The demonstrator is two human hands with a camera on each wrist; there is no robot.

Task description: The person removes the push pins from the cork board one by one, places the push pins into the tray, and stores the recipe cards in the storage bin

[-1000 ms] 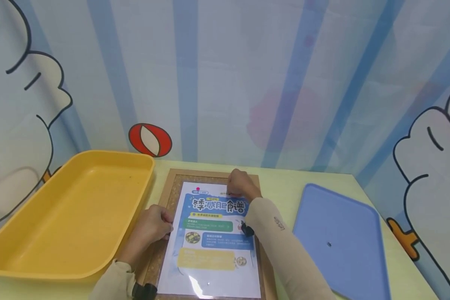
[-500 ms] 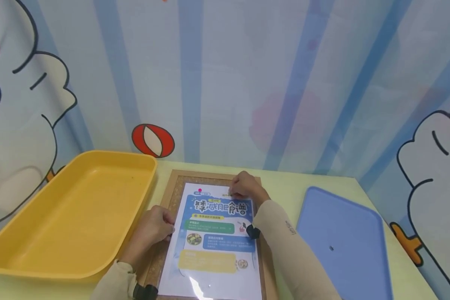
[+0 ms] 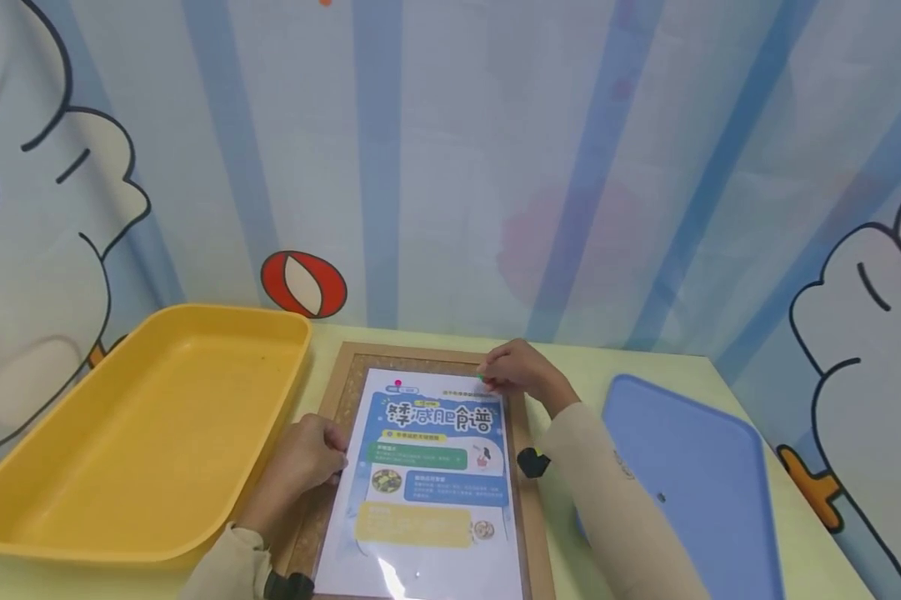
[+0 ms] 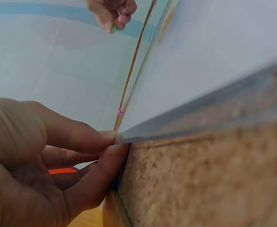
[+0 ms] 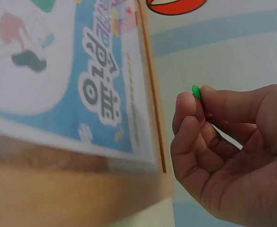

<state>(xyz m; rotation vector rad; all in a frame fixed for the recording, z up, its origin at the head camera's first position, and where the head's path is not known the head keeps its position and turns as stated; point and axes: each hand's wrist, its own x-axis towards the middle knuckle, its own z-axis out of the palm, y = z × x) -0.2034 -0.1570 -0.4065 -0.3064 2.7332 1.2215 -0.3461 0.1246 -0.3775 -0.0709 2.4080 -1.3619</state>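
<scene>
A clear-covered printed poster [image 3: 435, 467] lies on a wood-framed corkboard [image 3: 339, 392]. A pink pushpin [image 3: 398, 383] stands at its upper left corner. At the poster's left side, my left hand [image 3: 307, 454] pinches the clear edge between thumb and fingers, as the left wrist view shows up close. My right hand [image 3: 525, 372] is by the upper right corner, thumb and curled forefinger pinching a small green pushpin [image 5: 196, 91]. From the right wrist camera, that pin sits beyond the board's wooden edge, apart from the poster; its tip is hidden by the fingers.
A deep yellow tray [image 3: 157, 433] stands at the left, close beside the board and left forearm. To the right lies a flat blue tray [image 3: 690, 475] with a small dark item on it [image 3: 661, 497], partly behind the right sleeve. A printed curtain [image 3: 450, 167] backs the pale yellow table.
My right hand has drawn back to the right from the poster's upper right area, and the green pushpin now shows between its fingertips. The left hand stays at the poster's edge.
</scene>
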